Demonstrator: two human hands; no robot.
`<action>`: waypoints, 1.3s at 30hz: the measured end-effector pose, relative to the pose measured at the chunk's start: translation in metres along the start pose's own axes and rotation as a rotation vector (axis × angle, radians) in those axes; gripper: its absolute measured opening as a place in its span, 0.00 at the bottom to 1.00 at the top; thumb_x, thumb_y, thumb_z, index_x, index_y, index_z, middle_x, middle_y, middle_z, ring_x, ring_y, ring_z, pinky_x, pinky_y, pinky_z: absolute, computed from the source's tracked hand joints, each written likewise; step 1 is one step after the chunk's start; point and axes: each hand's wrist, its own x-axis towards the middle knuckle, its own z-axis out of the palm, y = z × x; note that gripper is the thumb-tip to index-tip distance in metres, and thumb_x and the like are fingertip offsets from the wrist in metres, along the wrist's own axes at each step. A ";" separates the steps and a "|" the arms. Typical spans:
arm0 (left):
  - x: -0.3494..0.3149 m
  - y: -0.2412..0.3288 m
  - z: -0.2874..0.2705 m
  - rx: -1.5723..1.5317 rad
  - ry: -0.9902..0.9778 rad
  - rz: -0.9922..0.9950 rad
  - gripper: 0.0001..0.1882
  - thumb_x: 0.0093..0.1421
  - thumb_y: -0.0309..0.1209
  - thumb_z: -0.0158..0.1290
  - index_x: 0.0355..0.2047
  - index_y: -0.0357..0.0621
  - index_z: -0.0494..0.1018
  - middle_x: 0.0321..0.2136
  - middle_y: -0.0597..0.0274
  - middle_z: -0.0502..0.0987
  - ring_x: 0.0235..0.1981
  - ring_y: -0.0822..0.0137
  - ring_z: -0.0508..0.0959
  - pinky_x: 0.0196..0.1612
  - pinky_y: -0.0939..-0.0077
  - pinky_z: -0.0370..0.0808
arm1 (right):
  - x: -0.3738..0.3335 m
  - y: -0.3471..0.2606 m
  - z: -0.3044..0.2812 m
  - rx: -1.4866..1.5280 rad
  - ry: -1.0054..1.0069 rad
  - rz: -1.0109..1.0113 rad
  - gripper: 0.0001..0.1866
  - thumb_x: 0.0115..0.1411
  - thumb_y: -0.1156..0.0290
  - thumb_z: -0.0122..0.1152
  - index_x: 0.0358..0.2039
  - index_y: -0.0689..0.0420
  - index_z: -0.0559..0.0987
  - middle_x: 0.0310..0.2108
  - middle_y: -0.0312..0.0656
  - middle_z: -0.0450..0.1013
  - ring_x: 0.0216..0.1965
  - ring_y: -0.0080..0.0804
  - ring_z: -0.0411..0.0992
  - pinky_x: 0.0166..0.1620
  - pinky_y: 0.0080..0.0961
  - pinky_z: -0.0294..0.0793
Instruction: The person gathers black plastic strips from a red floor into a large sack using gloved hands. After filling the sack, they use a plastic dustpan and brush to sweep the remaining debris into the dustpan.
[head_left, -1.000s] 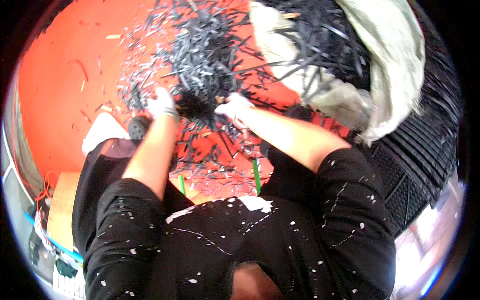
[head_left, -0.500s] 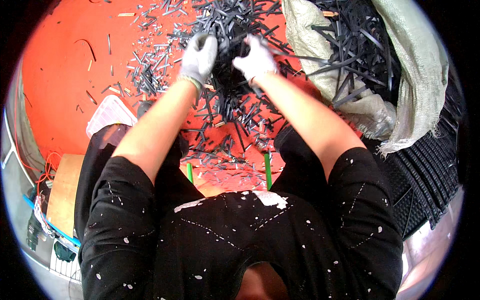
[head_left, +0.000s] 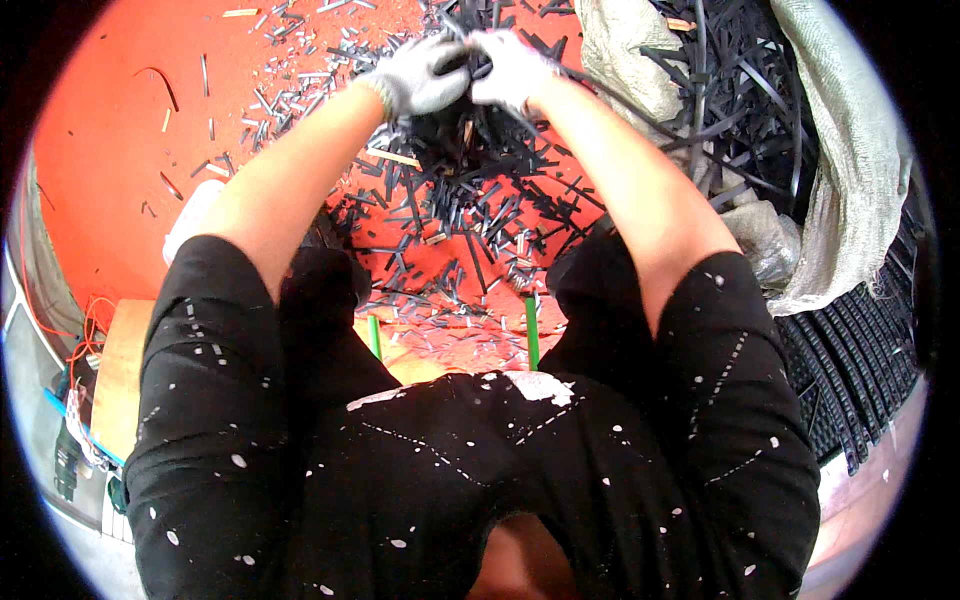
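Both hands gloved, close together at the far side of the strip pile (head_left: 470, 200) on the red floor (head_left: 110, 150). Left hand (head_left: 425, 75) closed on a dark bundle of strips (head_left: 462, 62); right hand (head_left: 510, 68) pinched on the same bundle, fingers touching it. Strips look thin, narrow, dark, mostly short offcuts; longer ones fill the sack (head_left: 840, 150) to the right. Judged light, springy, somewhat stiff, with cut ends likely sharp and smooth faces that may slide. Best taken mid-length as a gathered bunch, gloves on, not by single ends.
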 end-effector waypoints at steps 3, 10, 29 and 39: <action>-0.054 0.045 -0.033 0.111 -0.117 0.120 0.30 0.56 0.41 0.54 0.60 0.52 0.68 0.63 0.46 0.63 0.65 0.43 0.60 0.66 0.53 0.59 | -0.052 -0.006 0.021 -0.137 -0.026 -0.063 0.41 0.43 0.56 0.68 0.61 0.44 0.67 0.61 0.47 0.60 0.61 0.47 0.62 0.63 0.45 0.61; -0.122 0.047 -0.048 0.332 -0.176 -0.201 0.62 0.40 0.45 0.70 0.71 0.59 0.43 0.70 0.47 0.43 0.69 0.37 0.49 0.67 0.42 0.54 | -0.093 -0.008 0.036 -0.467 0.159 0.064 0.60 0.36 0.48 0.77 0.69 0.38 0.54 0.68 0.45 0.51 0.62 0.50 0.60 0.61 0.52 0.57; -0.098 0.079 0.037 -0.289 0.129 -0.403 0.44 0.46 0.24 0.63 0.64 0.57 0.61 0.53 0.42 0.68 0.52 0.44 0.74 0.55 0.60 0.73 | -0.071 -0.030 0.095 0.163 0.207 0.223 0.38 0.52 0.76 0.59 0.64 0.45 0.60 0.54 0.53 0.61 0.45 0.57 0.74 0.48 0.49 0.75; -0.119 0.145 -0.050 -0.918 0.166 -0.419 0.28 0.54 0.12 0.56 0.56 0.41 0.68 0.45 0.65 0.78 0.45 0.73 0.77 0.51 0.77 0.74 | -0.131 -0.097 -0.001 0.228 0.207 0.147 0.29 0.51 0.74 0.63 0.56 0.54 0.68 0.55 0.57 0.64 0.48 0.58 0.72 0.52 0.44 0.74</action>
